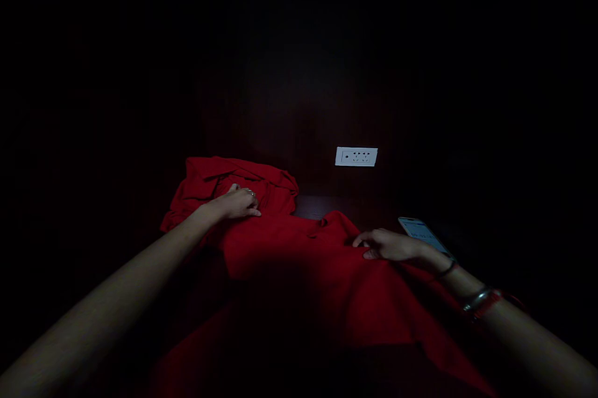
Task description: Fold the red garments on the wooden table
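Observation:
A large piece of red cloth [299,248], which looks like a garment, lies spread out in front of me. Its far left part is bunched into a folded heap [275,186]. My left hand [239,202], with a ring on one finger, is closed on the cloth beside that heap. Farther right, my right hand [387,245] has its thumb and fingers drawn together on the upper right part of the cloth. Some fingertips of both hands are hidden. The near part of the cloth sinks into deep shadow.
A phone [423,233] with a lit screen lies just beyond my right wrist. Past the cloth, a white socket plate [356,156] is set in a dark upright surface. A strip of dark tabletop [314,206] shows behind the cloth. Darkness hides the surroundings.

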Action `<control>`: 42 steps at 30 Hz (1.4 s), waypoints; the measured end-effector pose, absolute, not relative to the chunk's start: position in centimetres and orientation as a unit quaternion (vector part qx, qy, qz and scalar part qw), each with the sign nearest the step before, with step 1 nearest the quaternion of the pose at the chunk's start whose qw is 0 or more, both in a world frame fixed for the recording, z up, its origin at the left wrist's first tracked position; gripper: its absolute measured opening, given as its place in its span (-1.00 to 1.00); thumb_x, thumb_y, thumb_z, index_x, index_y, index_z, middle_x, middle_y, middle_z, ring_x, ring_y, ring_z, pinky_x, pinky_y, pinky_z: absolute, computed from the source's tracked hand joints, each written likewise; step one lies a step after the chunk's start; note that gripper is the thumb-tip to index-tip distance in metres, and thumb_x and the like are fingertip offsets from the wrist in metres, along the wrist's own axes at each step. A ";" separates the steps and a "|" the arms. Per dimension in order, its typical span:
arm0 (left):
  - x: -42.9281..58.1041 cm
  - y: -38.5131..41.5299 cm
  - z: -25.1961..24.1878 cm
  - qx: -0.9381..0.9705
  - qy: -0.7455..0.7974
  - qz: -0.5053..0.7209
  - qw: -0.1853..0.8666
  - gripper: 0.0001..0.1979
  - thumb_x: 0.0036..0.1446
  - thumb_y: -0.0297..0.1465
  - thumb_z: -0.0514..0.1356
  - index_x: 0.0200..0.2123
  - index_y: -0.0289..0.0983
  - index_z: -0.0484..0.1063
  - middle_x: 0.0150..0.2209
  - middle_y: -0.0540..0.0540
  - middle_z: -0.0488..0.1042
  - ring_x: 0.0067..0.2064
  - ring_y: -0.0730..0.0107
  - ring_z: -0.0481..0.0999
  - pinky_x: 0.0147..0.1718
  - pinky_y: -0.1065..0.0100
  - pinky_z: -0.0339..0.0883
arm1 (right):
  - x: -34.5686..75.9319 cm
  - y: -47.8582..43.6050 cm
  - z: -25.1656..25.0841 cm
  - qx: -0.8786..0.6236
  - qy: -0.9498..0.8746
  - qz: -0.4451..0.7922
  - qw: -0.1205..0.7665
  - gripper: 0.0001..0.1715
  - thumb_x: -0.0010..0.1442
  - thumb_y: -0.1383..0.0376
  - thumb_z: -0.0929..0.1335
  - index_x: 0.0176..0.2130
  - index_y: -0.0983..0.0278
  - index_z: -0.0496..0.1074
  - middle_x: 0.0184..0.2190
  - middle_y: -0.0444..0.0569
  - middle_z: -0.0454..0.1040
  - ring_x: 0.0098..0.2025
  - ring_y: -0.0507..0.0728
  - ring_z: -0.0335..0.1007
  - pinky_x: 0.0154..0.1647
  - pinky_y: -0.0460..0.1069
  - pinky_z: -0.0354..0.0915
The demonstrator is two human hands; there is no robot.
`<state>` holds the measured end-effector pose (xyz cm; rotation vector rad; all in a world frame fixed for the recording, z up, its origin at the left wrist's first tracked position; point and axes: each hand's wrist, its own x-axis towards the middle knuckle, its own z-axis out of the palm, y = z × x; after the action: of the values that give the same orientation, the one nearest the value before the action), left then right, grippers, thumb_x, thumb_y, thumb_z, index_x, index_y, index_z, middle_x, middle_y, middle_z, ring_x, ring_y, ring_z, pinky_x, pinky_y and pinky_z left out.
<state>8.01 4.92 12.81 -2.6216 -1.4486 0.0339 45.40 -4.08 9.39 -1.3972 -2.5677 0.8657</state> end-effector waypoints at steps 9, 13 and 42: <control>20.3 4.2 5.8 -0.894 -0.445 0.022 0.033 -0.36 -0.09 0.03 0.06 -0.03 -0.28 0.26 -0.05 -0.26 0.31 -0.07 0.07 0.33 -0.18 0.18 0.22 | 47.0 -6.0 12.8 -0.494 -0.773 0.391 0.078 -0.40 -0.07 0.18 0.35 -0.02 0.31 0.29 -0.35 -0.07 0.30 -0.35 0.01 0.23 -0.30 -0.07 0.18; 22.2 5.2 5.3 -0.870 -0.492 -0.010 0.027 -0.62 0.01 -0.17 0.09 -0.15 -0.27 0.35 -0.18 -0.20 0.41 -0.18 0.19 0.42 -0.26 0.29 0.28 | 47.0 -7.0 12.5 -0.482 -0.761 0.426 0.085 -0.38 -0.07 0.17 0.36 0.00 0.27 0.27 -0.33 -0.09 0.30 -0.33 0.00 0.23 -0.28 -0.09 0.18; 10.1 -1.0 5.5 -0.879 -0.467 0.075 -0.063 -0.51 0.00 -0.29 0.12 0.05 -0.12 0.19 0.03 -0.15 0.26 0.07 0.16 0.21 -0.02 0.13 0.09 | 36.3 3.2 3.6 -0.651 -0.696 0.249 0.173 -0.66 -0.09 0.49 0.27 -0.23 0.29 0.32 -0.38 -0.04 0.41 -0.34 0.07 0.35 -0.35 -0.09 0.24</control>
<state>10.15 -0.96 5.55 -2.8764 -1.5289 0.2461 36.29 3.25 3.56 -1.8466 -1.9751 0.7054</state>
